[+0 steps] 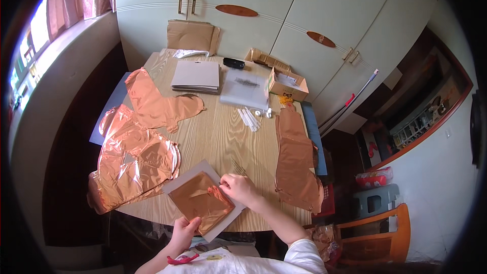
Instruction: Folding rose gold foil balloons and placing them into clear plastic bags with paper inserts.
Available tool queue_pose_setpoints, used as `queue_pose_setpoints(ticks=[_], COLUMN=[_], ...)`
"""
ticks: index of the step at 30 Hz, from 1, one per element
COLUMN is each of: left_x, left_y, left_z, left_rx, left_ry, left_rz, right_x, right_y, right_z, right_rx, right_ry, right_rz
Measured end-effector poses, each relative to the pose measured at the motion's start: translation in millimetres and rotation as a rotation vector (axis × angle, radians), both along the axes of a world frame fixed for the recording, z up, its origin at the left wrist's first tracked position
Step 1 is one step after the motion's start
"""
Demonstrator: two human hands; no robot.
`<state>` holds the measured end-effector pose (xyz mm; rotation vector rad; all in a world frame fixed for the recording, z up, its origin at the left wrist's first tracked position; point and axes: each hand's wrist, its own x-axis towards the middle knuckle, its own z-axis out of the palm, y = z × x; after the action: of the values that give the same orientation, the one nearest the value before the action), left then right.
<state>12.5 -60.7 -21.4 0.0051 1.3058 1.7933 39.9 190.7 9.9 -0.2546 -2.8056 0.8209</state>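
Note:
In front of me a grey card (207,166) lies tilted at the table's near edge, with a folded copper-coloured foil sheet (195,199), like a flat foil balloon, on top. My left hand (184,231) grips the near corner of the foil and card, thumb on top. At the card's right side my right hand (238,189) is closed, its fingertips pinched by the foil's edge; what they hold is hidden. Left of the card spreads a pile of shiny flat foil balloons (134,160). Another unfolded foil piece (152,99) lies beyond that pile.
A stack of grey cards (196,75), a stack of clear plastic bags (244,90), white straws (248,120) and an open cardboard box (288,84) stand farther back. Folded foil (297,162) lies along the right edge. A wooden chair (401,233) is at the right.

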Motion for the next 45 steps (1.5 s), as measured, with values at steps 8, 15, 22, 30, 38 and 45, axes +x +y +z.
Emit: queue_pose_setpoints(ticks=[8, 15, 22, 30, 38, 45], left_x=[3.5, 6.4, 14.5, 39.7, 30.5, 26.4], left_y=[4.5, 11.1, -10.6, -48.3, -63.6, -63.6], left_z=[-8.3, -6.7, -5.5, -38.9, -23.2, -16.2], left_rx=[0.067, 0.1, 0.095, -0.024, 0.059, 0.022], left_ry=[-0.077, -0.083, 0.056, -0.001, -0.147, -0.1], left_rz=[-0.004, 0.038, 0.082, 0.077, 0.15, 0.095], right_x=[-1.6, -4.5, -9.0, -1.6, 1.8, 5.6], right_y=[-31.5, -48.6, -66.7, -97.1, -99.3, -98.0], right_z=[10.9, 13.7, 18.9, -9.7, -4.8, -13.6], right_rx=[0.313, 0.407, 0.4, 0.345, 0.441, 0.556], right_ry=[0.11, 0.144, 0.184, 0.131, 0.214, 0.191], right_rz=[-0.05, -0.031, 0.0, 0.152, 0.036, 0.051])
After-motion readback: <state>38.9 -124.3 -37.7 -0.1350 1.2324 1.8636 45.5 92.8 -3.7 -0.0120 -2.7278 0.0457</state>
